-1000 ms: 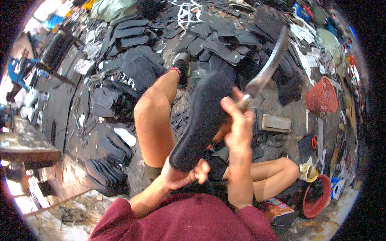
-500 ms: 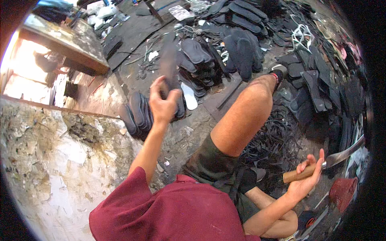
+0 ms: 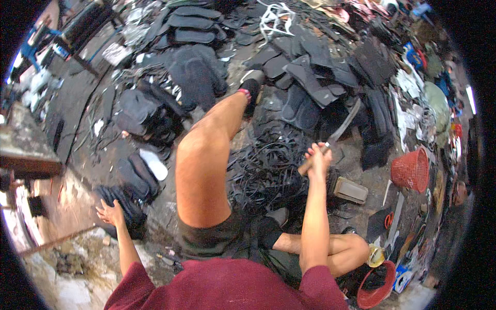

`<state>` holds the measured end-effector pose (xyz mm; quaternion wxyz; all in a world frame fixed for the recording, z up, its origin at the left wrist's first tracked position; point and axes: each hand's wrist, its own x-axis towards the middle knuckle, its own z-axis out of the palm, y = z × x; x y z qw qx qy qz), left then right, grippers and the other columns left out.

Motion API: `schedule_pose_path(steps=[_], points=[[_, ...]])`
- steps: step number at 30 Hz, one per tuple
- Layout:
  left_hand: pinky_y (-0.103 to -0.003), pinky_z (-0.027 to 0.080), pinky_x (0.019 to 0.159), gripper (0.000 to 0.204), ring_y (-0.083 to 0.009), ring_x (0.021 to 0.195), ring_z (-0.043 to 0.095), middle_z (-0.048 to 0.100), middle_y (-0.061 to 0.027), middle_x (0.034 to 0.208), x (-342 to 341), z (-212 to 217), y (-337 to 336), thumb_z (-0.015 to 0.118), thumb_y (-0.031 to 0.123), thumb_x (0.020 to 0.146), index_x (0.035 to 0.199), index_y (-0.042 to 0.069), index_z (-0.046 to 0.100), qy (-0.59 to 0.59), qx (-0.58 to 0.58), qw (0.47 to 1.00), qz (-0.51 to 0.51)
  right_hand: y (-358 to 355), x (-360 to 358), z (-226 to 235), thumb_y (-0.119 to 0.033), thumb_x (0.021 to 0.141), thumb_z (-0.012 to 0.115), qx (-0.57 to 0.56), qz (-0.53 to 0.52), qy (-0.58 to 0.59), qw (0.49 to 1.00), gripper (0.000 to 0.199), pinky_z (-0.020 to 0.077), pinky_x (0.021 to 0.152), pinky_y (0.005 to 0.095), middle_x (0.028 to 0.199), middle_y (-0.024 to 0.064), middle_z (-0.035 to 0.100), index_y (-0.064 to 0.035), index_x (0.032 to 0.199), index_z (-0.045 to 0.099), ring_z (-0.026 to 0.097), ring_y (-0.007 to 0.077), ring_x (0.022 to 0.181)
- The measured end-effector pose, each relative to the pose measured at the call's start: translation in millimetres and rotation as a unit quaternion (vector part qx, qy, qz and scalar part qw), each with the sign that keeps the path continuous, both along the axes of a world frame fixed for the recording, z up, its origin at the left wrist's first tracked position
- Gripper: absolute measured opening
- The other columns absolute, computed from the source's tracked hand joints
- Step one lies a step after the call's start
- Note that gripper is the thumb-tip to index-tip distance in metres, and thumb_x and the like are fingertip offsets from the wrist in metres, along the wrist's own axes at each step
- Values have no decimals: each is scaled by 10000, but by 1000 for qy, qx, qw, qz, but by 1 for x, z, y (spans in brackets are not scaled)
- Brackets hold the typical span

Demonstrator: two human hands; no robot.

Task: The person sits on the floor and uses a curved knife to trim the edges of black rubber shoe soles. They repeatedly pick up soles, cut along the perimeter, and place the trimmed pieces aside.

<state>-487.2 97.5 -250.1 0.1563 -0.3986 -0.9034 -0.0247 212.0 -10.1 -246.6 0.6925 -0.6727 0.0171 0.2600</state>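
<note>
Showing at the right a red basket (image 3: 408,173) with contents too unclear to name, and below it a red tub (image 3: 376,300), dark inside and just as hard to read, with a yellowish can (image 3: 376,257) near its rim. Gripping a curved knife (image 3: 339,132) by its wooden handle (image 3: 304,169) in the curled right hand (image 3: 319,160), near a heap of black strips (image 3: 263,170), with the long axis slanting and the tip pointing forward and to the right. Spreading the empty left hand (image 3: 110,213) wide, with fingers apart, at a stack of black sole-shaped pieces (image 3: 133,209), touching or just above, cannot tell which.
</note>
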Motion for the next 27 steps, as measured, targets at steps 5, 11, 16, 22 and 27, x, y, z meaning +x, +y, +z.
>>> schedule_pose_path(steps=[5,11,16,22,27], points=[[-465,334,1138,460,-339,1396,391,427,-195,1516,146,65,30,708,99,874,1325,94,617,-211,167,897,-350,59,73,-83,-103,819,785,-180,-96,-169,964,308,519,749,395,866,66,596,-52,953,512,612,229,768],[-403,457,1048,280,-297,1185,601,640,-197,1261,284,177,-1,643,-20,907,1183,-65,628,-513,273,639,-505,66,38,-9,42,751,773,19,-87,-10,996,334,483,474,317,771,50,570,-79,907,503,565,177,521],[-466,418,1086,694,-391,1329,483,456,-232,1474,417,181,-63,754,141,874,1459,2,408,-869,-90,351,-337,-42,-52,91,16,773,763,-20,10,-188,982,252,487,663,282,754,-7,585,-95,719,544,560,98,706],[-415,526,895,568,-256,1050,629,646,-91,1144,486,83,-124,763,99,833,1318,65,471,-867,-253,402,-152,-153,-173,147,-84,857,771,-71,243,-204,946,148,487,617,260,785,-13,650,-68,836,625,573,71,685],[-412,552,887,642,-267,1035,652,648,-121,1165,450,134,-108,709,-41,776,1359,51,456,-891,-144,386,-191,-202,-183,182,-108,906,732,-50,109,-69,990,401,461,563,248,730,-9,561,-18,1248,543,556,77,639]])
